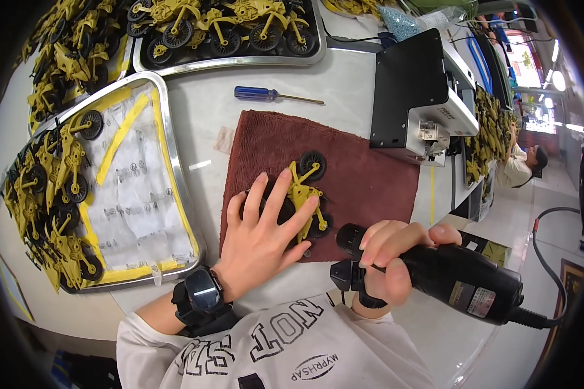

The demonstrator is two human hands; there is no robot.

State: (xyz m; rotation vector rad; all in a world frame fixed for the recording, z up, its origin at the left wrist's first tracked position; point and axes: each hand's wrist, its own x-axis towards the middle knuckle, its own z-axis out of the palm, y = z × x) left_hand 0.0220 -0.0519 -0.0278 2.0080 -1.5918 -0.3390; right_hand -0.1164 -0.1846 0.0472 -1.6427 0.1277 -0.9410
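A yellow toy motorcycle (302, 192) with black wheels lies on a dark red-brown cloth (363, 175). My left hand (263, 223) rests over it with spread fingers, fingertips touching the yellow frame. Dark round parts show between those fingers; what they belong to is partly hidden. My right hand (392, 256) is wrapped round a black corded electric screwdriver (464, 279). Its front end points left toward the motorcycle's lower wheel, apart from it. Above the cloth lies a screwdriver (259, 93) with a blue handle.
Left of the cloth, a metal-rimmed tray (175, 175) holds several yellow motorcycles (52, 201). Another loaded tray (240, 61) stands at the back. A black-and-silver machine (412, 97) is at the back right. A cable (560, 305) trails right. Farther off sits another person (522, 162).
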